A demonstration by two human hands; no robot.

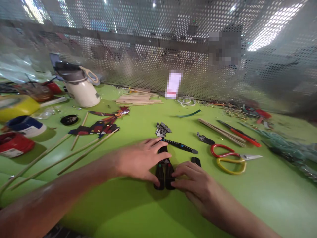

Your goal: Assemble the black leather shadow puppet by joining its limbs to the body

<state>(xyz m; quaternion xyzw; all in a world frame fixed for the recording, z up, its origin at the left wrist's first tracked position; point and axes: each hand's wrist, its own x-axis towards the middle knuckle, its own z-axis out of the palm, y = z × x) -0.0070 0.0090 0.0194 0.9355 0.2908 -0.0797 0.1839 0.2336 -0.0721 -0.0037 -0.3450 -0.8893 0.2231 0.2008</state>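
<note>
A flat black jointed puppet (169,172) with coloured dots lies on the green table. Its head (162,129) is a white-faced profile with a grey patterned headdress, and one dotted arm (183,145) stretches to the right. My left hand (138,158) is spread over the puppet's torso, fingers apart, thumb by the foot of one leg; it hides much of the body. Bent fingers of my right hand (195,185) pinch the outer edge of the other leg. Just above that hand sits a small black piece (196,161). Another loose dark piece (205,138) lies farther right.
Scissors (230,158) with red and yellow handles lie at right, near thin sticks (221,132) and a red pen (245,137). A second puppet (99,127) with sticks lies left. Behind are a white mug (83,94), paint pots (26,126), yellow tape (24,107) and a perforated metal screen (138,49).
</note>
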